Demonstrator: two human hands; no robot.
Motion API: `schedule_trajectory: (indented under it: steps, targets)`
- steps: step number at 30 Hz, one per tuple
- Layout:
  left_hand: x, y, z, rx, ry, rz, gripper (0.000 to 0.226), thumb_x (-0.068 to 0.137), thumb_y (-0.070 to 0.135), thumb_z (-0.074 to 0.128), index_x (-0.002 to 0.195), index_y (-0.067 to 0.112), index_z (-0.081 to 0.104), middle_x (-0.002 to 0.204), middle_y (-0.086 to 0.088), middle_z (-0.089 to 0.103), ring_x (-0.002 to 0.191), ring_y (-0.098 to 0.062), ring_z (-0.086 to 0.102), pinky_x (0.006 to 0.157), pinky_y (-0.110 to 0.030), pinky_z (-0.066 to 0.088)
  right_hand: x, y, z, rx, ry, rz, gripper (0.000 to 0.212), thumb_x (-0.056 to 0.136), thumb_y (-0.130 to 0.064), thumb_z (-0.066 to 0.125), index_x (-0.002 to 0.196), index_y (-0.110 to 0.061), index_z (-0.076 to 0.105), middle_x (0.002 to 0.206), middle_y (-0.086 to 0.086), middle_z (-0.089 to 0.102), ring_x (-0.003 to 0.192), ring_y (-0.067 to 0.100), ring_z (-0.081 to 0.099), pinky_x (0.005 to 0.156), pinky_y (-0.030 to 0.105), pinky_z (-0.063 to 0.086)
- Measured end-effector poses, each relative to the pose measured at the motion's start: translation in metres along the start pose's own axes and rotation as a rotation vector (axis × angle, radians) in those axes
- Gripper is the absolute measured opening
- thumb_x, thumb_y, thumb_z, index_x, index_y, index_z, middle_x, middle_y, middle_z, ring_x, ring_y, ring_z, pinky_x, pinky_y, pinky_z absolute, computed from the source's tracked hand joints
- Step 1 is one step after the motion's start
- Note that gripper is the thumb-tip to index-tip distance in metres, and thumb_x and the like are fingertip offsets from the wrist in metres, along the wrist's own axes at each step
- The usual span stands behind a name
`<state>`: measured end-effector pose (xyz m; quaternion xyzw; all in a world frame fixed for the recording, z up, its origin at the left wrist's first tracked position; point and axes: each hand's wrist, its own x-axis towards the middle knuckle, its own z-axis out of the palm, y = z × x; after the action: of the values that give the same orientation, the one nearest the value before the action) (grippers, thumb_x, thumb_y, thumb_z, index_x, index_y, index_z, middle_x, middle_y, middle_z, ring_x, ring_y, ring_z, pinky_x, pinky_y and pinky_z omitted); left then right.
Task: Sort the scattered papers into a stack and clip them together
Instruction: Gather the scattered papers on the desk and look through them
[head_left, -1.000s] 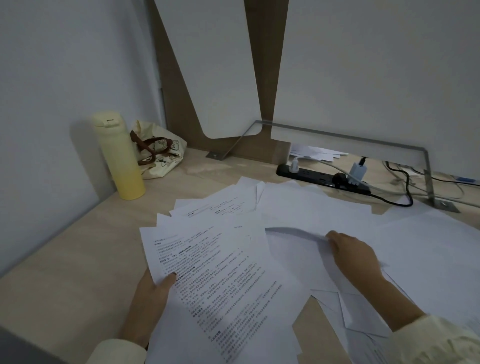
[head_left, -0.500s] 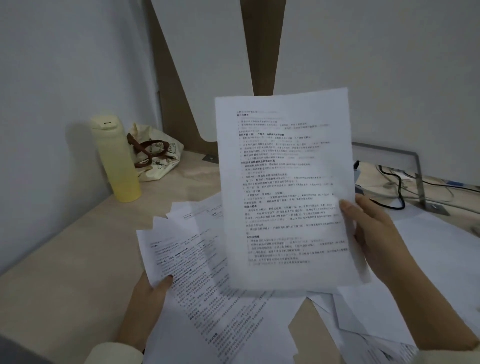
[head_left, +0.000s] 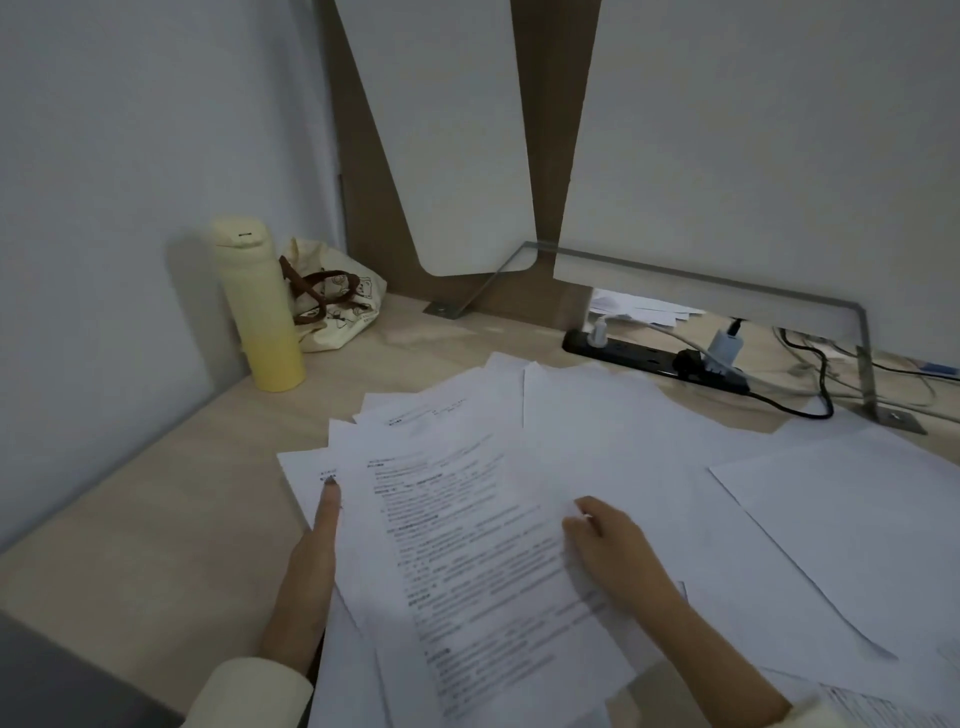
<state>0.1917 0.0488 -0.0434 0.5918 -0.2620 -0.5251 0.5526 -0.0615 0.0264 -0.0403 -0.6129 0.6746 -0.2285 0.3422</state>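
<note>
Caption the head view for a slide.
Left hand and right hand on printed sheets fanned over a desk, near a bottle and power strip.
</note>
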Motion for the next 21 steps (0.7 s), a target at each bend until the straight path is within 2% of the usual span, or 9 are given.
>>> schedule_trajectory:
  steps: [3,5,6,7,8,10,12,16,21]
  targets:
    - [-0.003,-0.005,-0.003,0.086,-0.061,0.026,0.043,0.090,0.024,0.054,0.130,0.011,0.049,0.123,-0.008,0.058,0.110,-0.025,0.054,0.101,-0.038,0.039,-0.003,-0.008,0.012,-0.088,-0.067,-0.098,0.024,0.096,-0.020,0.041,0.076,-0.009,0.046,0.067,0.001,0.044,0.057,0.011,0.036,0.052,0.019,0.026]
    - [-0.002,-0.012,-0.008,0.155,-0.058,0.020,0.043,0.088,0.009,0.057,0.131,0.006,0.049,0.130,-0.015,0.056,0.116,-0.030,0.053,0.105,-0.044,0.037,-0.004,-0.013,0.009,-0.089,-0.083,-0.139,0.028,0.097,-0.024,0.041,0.070,-0.015,0.043,0.065,-0.004,0.042,0.056,0.007,0.035,0.052,0.016,0.029]
    - [-0.002,-0.014,-0.009,0.175,-0.060,0.021,0.043,0.089,0.006,0.056,0.131,0.005,0.048,0.131,-0.016,0.054,0.118,-0.032,0.052,0.106,-0.046,0.037,-0.002,-0.013,0.004,-0.087,-0.059,-0.138,0.024,0.097,-0.027,0.042,0.075,-0.019,0.049,0.070,-0.005,0.048,0.061,0.006,0.042,0.056,0.012,0.033]
    - [-0.002,-0.015,-0.010,0.191,-0.059,0.030,0.044,0.089,0.005,0.055,0.132,0.005,0.047,0.132,-0.016,0.053,0.119,-0.032,0.051,0.106,-0.046,0.036,0.000,-0.012,-0.003,-0.120,-0.009,-0.132,0.016,0.096,-0.029,0.043,0.090,-0.022,0.057,0.082,-0.006,0.056,0.073,0.007,0.051,0.063,0.011,0.036]
    - [-0.001,-0.016,-0.010,0.206,-0.053,0.046,0.045,0.089,0.005,0.054,0.134,0.005,0.045,0.133,-0.016,0.053,0.120,-0.032,0.050,0.107,-0.046,0.036,0.002,-0.009,-0.010,-0.200,0.067,-0.131,0.020,0.095,-0.030,0.045,0.108,-0.022,0.058,0.097,-0.004,0.060,0.088,0.010,0.055,0.071,0.014,0.039]
    - [-0.002,-0.018,-0.010,0.229,-0.038,0.089,0.046,0.090,0.006,0.054,0.135,0.006,0.044,0.134,-0.015,0.052,0.122,-0.031,0.049,0.107,-0.043,0.035,0.006,0.001,-0.028,-0.419,0.161,-0.131,0.038,0.093,-0.035,0.048,0.127,-0.019,0.049,0.122,0.001,0.055,0.112,0.016,0.051,0.085,0.024,0.042]
    - [-0.002,-0.019,-0.010,0.244,-0.034,0.120,0.045,0.090,0.005,0.052,0.134,0.006,0.044,0.132,-0.014,0.053,0.121,-0.030,0.049,0.104,-0.040,0.035,0.008,0.012,-0.043,-0.543,0.083,-0.112,0.054,0.089,-0.043,0.053,0.136,-0.021,0.040,0.136,0.000,0.044,0.124,0.017,0.043,0.094,0.027,0.040]
    - [-0.002,-0.017,-0.015,0.272,-0.015,0.160,0.042,0.091,0.004,0.051,0.133,0.006,0.045,0.130,-0.015,0.054,0.121,-0.031,0.049,0.102,-0.040,0.036,0.007,0.025,-0.060,-0.552,-0.167,-0.140,0.073,0.081,-0.050,0.061,0.141,-0.024,0.030,0.141,-0.003,0.038,0.122,0.013,0.045,0.094,0.020,0.038]
    - [0.004,-0.015,-0.027,0.275,0.035,0.158,0.043,0.090,0.001,0.051,0.132,0.001,0.045,0.133,-0.018,0.051,0.124,-0.034,0.047,0.105,-0.043,0.033,0.004,0.027,-0.062,-0.663,-0.219,-0.224,0.064,0.084,-0.047,0.058,0.139,-0.027,0.032,0.139,-0.005,0.042,0.121,0.012,0.047,0.095,0.020,0.038]
